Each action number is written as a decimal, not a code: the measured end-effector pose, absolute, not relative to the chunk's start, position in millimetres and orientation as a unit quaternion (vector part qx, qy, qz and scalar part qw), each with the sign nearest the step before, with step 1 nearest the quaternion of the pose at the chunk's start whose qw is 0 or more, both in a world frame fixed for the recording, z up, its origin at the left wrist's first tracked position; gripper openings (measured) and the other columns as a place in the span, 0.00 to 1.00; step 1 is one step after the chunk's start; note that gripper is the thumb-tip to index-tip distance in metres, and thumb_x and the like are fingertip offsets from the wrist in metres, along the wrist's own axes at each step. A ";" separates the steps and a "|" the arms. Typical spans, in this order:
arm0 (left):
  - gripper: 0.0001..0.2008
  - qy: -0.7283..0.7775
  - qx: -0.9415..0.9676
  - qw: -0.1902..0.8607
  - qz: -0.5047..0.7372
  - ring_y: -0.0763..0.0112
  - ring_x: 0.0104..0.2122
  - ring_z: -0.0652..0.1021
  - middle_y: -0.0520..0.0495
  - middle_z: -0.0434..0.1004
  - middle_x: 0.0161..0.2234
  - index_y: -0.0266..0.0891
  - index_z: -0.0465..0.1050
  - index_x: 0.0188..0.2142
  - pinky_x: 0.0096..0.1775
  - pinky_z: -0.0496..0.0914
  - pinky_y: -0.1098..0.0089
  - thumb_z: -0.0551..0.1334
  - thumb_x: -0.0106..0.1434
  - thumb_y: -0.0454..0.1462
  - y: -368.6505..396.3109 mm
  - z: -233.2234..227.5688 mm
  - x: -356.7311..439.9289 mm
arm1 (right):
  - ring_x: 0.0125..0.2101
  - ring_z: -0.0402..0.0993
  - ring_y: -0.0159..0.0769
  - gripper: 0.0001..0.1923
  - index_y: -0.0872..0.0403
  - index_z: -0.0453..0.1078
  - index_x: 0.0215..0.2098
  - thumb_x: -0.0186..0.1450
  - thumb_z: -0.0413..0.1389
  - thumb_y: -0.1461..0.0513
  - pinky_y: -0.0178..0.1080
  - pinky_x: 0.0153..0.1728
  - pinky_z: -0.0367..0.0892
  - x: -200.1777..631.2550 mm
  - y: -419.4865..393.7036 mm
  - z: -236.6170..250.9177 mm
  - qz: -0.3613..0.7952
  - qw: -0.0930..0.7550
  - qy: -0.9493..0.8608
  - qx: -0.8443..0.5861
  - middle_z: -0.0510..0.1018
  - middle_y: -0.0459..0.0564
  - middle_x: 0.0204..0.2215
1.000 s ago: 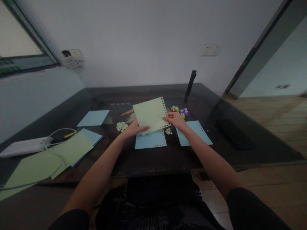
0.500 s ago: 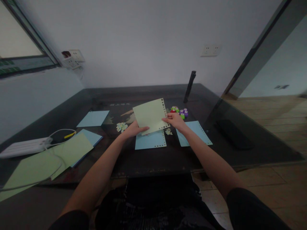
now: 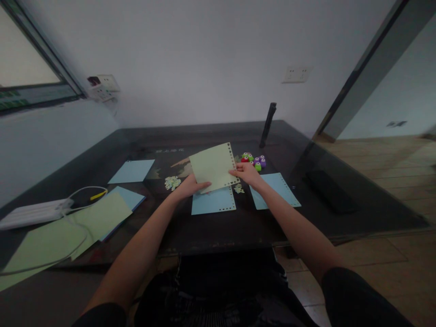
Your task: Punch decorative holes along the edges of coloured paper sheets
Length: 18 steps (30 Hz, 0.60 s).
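A pale green sheet of paper, with shapes punched along its right and lower edges, is held up between my two hands. My left hand grips its lower left corner, thumb on top. At its right edge my right hand pinches it, close to the lower right corner. Under it lies a blue punched sheet, partly covered. Another blue sheet rests below my right wrist. Small craft punches in green, purple and red cluster behind my right hand. Paper cutouts are heaped beside my left hand.
At the left are a blue sheet, a stack of green paper over blue, and a white power strip with cables. A black upright object stands at the back. A dark flat object lies right. A smaller cutout pile sits centrally.
The camera view has shifted slightly. Both hands keep their hold on the green sheet, which stays nearly in the same place.
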<state>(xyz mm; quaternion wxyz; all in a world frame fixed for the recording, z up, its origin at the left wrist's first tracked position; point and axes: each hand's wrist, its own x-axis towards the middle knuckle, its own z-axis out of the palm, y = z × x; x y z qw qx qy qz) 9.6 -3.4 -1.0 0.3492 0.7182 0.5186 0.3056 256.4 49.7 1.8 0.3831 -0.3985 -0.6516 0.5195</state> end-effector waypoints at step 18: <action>0.21 0.567 0.673 0.303 0.366 0.55 0.46 0.75 0.37 0.76 0.46 0.33 0.72 0.44 0.51 0.66 0.55 0.65 0.52 0.41 5.7 -11.1 2.1 | 0.23 0.71 0.31 0.14 0.57 0.71 0.29 0.56 0.58 0.53 0.34 0.25 0.64 257.3 51.2 1.3 0.460 0.397 -0.674 -0.422 0.76 0.47 0.22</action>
